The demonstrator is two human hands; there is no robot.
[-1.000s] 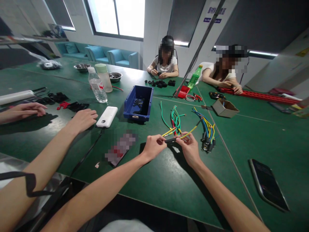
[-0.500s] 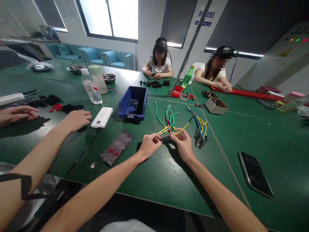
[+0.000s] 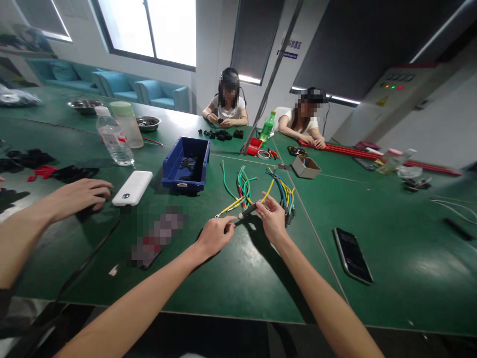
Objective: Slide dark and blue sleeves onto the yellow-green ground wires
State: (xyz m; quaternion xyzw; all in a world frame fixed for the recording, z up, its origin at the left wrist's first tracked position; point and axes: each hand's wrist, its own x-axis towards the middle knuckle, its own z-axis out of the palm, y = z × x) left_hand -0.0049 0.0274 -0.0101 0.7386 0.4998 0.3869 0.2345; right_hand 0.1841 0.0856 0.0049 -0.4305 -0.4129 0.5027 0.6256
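My right hand (image 3: 273,219) grips a yellow wire with a black sleeve (image 3: 250,210) at its near end; a small metal terminal shows at the sleeve's tip. Close to that tip is my left hand (image 3: 215,235), thumb and forefinger drawn together. Whatever they pinch, if anything, is too small to make out. Just beyond my hands lie green wires (image 3: 244,183) and yellow wires (image 3: 233,204) with metal terminals. A bundle of blue and yellow wires (image 3: 285,191) with black ends rests beside my right hand, which partly hides it.
A blue bin (image 3: 166,171) holding black parts stands ahead. To the left are a white power bank (image 3: 133,188), a water bottle (image 3: 115,139) and a co-worker's hand (image 3: 80,195). A phone (image 3: 352,256) lies right. Two people sit across the table.
The view has swung right, so things appear further left. My left fingers have come away from the black sleeve, whose terminal tip now shows. My right hand still holds the wire.
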